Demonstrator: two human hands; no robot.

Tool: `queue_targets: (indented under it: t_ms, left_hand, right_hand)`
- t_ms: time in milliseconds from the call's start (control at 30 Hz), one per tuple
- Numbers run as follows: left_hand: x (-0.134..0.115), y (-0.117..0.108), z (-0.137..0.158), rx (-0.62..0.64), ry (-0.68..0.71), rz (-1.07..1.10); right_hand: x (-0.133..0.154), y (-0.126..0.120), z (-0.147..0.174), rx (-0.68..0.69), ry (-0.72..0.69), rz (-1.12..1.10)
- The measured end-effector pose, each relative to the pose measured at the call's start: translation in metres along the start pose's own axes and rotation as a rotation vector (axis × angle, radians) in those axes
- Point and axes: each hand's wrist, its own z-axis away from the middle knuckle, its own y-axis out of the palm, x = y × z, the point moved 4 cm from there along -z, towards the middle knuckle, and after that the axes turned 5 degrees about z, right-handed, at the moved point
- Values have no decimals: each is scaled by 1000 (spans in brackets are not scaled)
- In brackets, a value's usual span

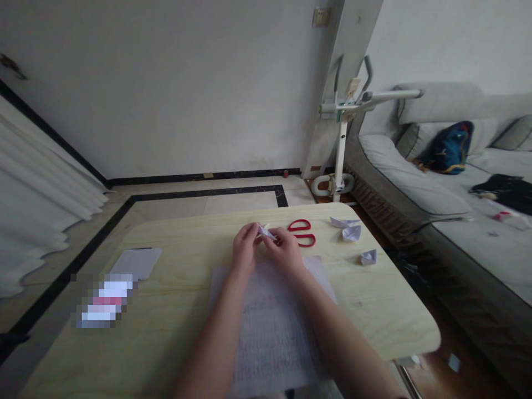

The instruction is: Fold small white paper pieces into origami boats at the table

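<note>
Between my two hands, above the middle of the table, is a small folded piece of white paper [266, 231]. My left hand [246, 244] pinches it from the left side, and my right hand [286, 249] grips it from the right. Its exact shape is partly hidden by my fingers. Beneath my forearms lies a large sheet of paper [274, 327] with blurred writing on it. Just right of my right hand are scissors with red handles [305, 240]; their blades are hidden behind the hand.
Folded paper boats [351, 233] and another small one [368, 257] sit at the table's right. On the left lie a pale stack of paper [139, 263] and a pixelated object [106, 302]. A sofa [432, 188] and exercise machine [341, 149] stand beyond the table [174, 310].
</note>
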Motion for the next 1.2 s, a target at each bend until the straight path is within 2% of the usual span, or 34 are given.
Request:
queue_targets:
  t_ms: [233,467,700,900,1200]
  left_hand:
    - [2,1,0,38,-31,10]
    - [7,3,0,156,-49,-32]
    - [13,1,1,208,-184,136]
    - [14,2,1,285,-224,174]
    - [16,0,0,276,-244,176]
  right_hand:
    - [-2,-1,0,-25,-29,49]
    - [2,-6,0,-75,-82,53]
    - [8,-8,4,-75,-138,109]
    - [7,-7,6,-98,-181,140]
    - [4,-5,7,-115,-196,174]
